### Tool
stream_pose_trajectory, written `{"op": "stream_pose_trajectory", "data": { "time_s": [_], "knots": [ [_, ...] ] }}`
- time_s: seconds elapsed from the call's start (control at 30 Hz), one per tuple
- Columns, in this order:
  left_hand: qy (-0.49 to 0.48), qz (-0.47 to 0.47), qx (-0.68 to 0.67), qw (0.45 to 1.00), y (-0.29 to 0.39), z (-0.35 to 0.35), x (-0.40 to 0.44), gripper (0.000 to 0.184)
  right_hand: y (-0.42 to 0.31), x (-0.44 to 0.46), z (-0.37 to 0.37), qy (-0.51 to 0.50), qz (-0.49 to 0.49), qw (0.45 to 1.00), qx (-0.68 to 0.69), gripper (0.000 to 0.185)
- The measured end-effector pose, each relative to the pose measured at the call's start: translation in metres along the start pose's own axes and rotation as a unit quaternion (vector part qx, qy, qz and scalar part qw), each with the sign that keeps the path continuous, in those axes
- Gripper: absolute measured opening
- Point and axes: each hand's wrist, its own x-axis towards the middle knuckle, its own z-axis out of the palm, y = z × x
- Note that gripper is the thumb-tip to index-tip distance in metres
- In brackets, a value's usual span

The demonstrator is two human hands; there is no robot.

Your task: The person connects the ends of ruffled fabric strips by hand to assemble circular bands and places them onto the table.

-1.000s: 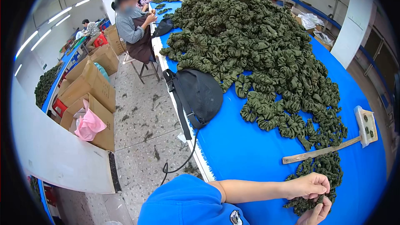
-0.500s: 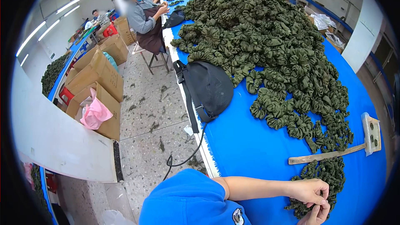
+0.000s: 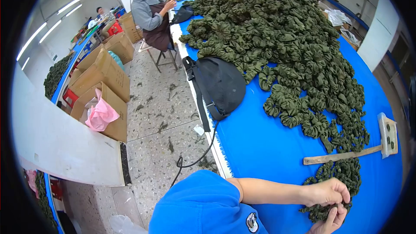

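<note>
My left hand [image 3: 328,191] reaches from the blue sleeve, its fingers curled down and closed over a small pile of dark green scrunchies [image 3: 325,173]. Just below it is my right hand [image 3: 332,220], partly cut off by the frame's bottom edge, with thumb and fingers drawn together. The fingertips of both hands nearly meet. Whatever is pinched between them is too small and hidden to make out against the green fabric behind. A large heap of dark green gathered scrunchies [image 3: 268,30] covers much of the blue table [image 3: 255,138].
A wooden stick [image 3: 342,158] lies across the scrunchies, its end at a white tray [image 3: 388,135] with a few green pieces. A black bag [image 3: 219,86] rests at the table's left edge. A co-worker [image 3: 151,17] sits farther along. Cardboard boxes [image 3: 102,76] stand left.
My view has shifted slightly. Both hands stay close together over the small pile, with the left hand's fingers a little differently bent. The co-worker has leaned slightly.
</note>
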Motion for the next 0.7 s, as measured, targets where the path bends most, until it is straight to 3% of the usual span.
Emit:
{"op": "stream_pose_trajectory", "data": {
  "time_s": [0.1,0.23,0.37,0.53,0.7],
  "knots": [
    [0.026,0.0,-0.022,0.999,0.011,-0.003,-0.001,0.014,-0.006,-0.006,-0.001,0.013,-0.017,0.999,-0.036,0.01],
    [0.039,0.04,-0.04,0.998,0.016,-0.002,-0.003,0.015,-0.021,-0.011,0.032,0.056,0.023,0.993,-0.104,0.034],
    [0.048,0.077,0.011,0.996,0.003,-0.002,0.003,0.016,-0.048,-0.005,0.058,0.111,0.092,0.989,-0.034,0.014],
    [0.017,0.022,0.052,0.998,-0.014,0.001,0.007,0.017,-0.065,-0.002,0.054,0.043,0.103,0.993,-0.045,0.022],
    [0.023,0.011,0.145,0.989,-0.012,0.0,0.006,0.011,-0.072,-0.003,0.053,0.071,0.103,0.978,-0.168,0.017]
  ]
}}
